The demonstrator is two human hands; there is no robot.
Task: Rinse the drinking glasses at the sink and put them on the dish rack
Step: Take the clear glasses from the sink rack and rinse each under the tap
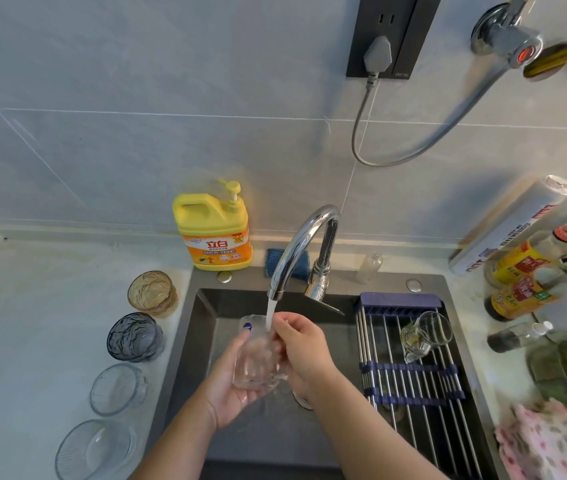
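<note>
1. Pale countertop [32,323] surrounds a dark sink [205,306], where the faucet [295,247] runs water.
2. The left hand [230,393] cups the base of a clear glass [254,362] under the stream, and the right hand [304,351] grips its upper side.
3. A second glass [425,334] lies tipped on the dish rack [410,375].
4. An amber glass [152,292] and a blue glass [135,336] stand on the countertop at left.

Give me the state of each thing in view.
Tap: running.
Held glass: under the stream, held by left hand and right hand.
Rack glass: on its side on the rack.
Amber glass: upright on counter.
Blue glass: upright on counter.
Plug: in socket.
</note>
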